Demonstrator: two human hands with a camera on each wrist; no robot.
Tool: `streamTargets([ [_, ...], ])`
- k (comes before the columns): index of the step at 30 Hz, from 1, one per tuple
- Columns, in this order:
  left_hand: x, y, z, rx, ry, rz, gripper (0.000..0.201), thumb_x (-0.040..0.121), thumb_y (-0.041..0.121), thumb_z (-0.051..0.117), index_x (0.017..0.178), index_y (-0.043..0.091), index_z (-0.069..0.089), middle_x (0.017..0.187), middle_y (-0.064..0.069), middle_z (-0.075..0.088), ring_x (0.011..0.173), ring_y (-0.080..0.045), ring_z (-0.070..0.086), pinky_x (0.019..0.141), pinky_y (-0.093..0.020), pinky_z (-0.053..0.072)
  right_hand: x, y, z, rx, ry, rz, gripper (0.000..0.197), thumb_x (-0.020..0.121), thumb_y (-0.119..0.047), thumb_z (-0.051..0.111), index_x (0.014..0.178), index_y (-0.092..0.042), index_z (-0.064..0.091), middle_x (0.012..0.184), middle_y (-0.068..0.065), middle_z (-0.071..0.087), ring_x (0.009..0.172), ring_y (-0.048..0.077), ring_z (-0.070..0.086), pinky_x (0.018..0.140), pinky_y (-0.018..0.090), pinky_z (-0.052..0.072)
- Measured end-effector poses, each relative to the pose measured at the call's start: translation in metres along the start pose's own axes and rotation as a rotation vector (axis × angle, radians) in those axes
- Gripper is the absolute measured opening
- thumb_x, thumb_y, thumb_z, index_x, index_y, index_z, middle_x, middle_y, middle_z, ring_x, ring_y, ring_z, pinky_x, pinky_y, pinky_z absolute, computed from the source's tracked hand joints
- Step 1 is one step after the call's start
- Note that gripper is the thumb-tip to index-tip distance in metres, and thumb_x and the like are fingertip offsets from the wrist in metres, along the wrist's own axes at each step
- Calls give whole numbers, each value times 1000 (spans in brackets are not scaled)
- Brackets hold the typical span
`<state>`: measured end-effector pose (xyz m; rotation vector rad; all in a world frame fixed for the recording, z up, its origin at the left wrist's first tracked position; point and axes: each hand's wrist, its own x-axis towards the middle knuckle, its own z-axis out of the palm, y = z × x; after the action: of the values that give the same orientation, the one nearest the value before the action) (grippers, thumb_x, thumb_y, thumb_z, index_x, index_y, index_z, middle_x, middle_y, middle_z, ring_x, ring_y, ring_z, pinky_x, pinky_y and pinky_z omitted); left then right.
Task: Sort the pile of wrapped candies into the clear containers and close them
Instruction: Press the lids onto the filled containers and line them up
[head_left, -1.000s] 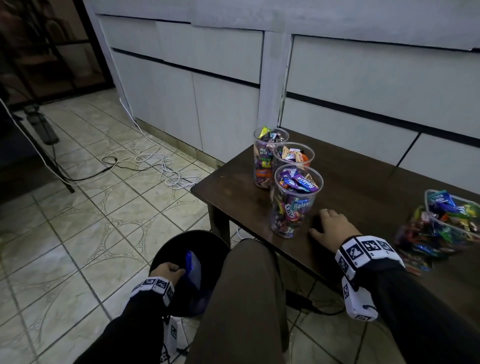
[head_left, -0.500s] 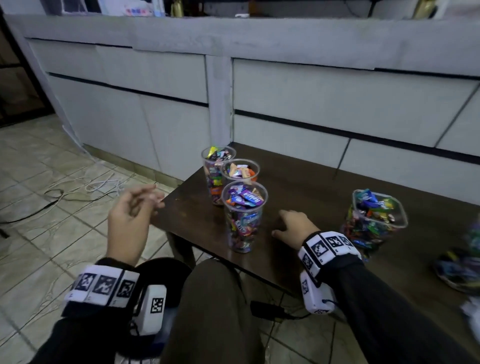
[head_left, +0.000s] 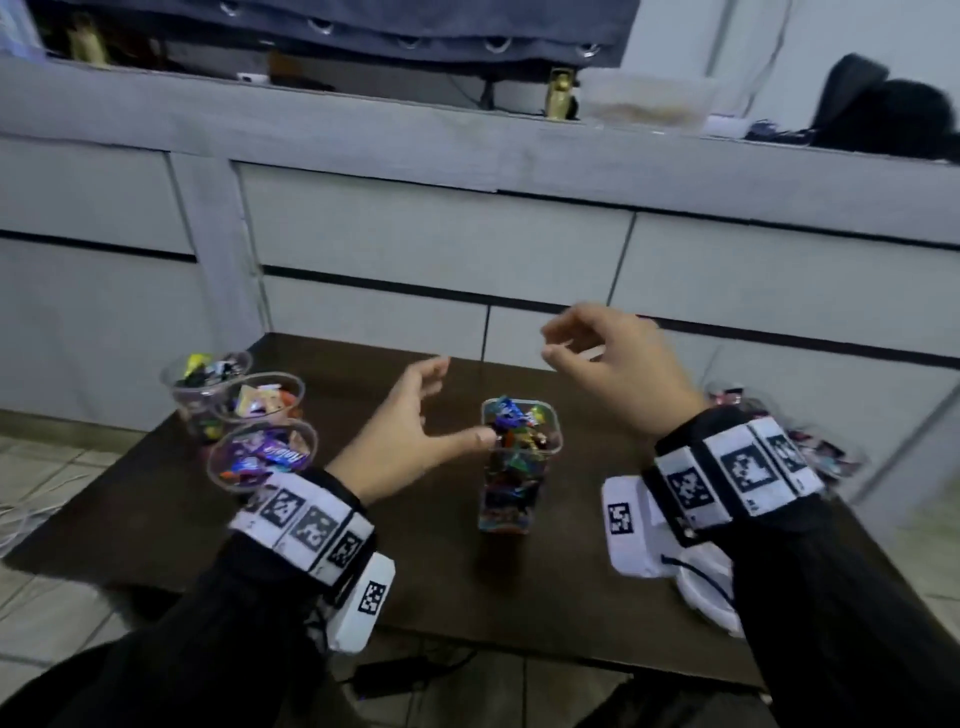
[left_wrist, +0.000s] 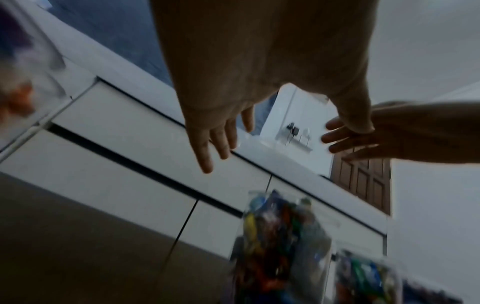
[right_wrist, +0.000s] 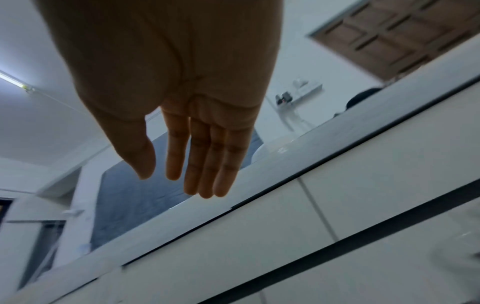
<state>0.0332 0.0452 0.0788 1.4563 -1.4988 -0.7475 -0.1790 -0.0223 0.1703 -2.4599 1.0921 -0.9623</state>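
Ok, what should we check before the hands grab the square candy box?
1. Left hand empty: ok, fingers relaxed.
2. Right hand empty: ok in the right wrist view.
3. Box upright on the table: ok.
4. Box has room: not ok, candy reaches the rim.
5. Lid nearby: cannot tell, none in view.
6. Three cups clear of the hands: ok, they stand off to the left.

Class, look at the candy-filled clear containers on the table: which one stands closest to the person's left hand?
The tall square container standing alone mid-table, by the left hand thumb. The three round cups cluster together at the table's left corner.
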Motion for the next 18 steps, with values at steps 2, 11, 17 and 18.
streamTargets([
  [2, 14, -12, 14, 31, -112, -121, 143, 35, 77, 79, 153, 34, 10, 161, 3, 18, 144, -9, 24, 117, -40, 27, -16, 25, -24, -44, 43, 65, 12, 86, -20, 67, 97, -15, 66, 88, -7, 66, 80, 6, 62, 72, 15, 46],
  [11, 45, -33, 52, -82, -260, -119, 133, 44, 50, 88, 152, 29, 14, 144, 7, 41, 119, 2, 49, 97, -18, 42, -114, 155, -86, -278, 171, 497, 20, 81, -21, 72, 65, -21, 60, 59, -4, 62, 61, 14, 60, 52, 24, 37],
  [17, 51, -38, 54, -164, -228, -108, 106, 43, 48, 89, 134, 31, 38, 130, 7, 56, 120, -10, 57, 105, -45, 47, -168, 228, -85, -457, 143, 939, 20, 77, -23, 75, 80, -6, 65, 81, 18, 67, 80, 33, 60, 70, 37, 46],
  [18, 51, -38, 54, -159, -232, -108, 106, 43, 48, 89, 134, 32, 38, 129, 7, 57, 119, -10, 57, 104, -45, 47, -173, 236, -81, -494, 101, 983, 30, 78, -28, 75, 90, -2, 65, 92, 20, 67, 89, 35, 60, 77, 39, 48],
])
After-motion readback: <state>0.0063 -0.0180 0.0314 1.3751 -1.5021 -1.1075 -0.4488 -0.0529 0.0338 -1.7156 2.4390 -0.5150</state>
